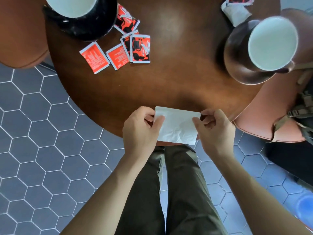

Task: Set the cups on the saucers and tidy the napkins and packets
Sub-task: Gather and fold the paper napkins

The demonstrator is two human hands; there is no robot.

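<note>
A white napkin (177,126) lies at the near edge of the round brown table (177,73). My left hand (140,131) pinches its left edge and my right hand (215,129) pinches its right edge. Several red and black packets (118,46) lie scattered at the back left. A white-lined cup (72,5) stands on a black saucer (88,26) at the top left. Another white-lined cup (272,43) stands on a dark saucer (240,65) at the right. A second napkin (236,12) and a packet (238,0) lie at the top right.
A brown chair (20,31) stands at the left and a pink chair (271,116) with camouflage fabric (303,107) on it at the right. Grey hexagon floor tiles (42,133) surround the table. My legs in dark trousers (177,192) are below the table edge.
</note>
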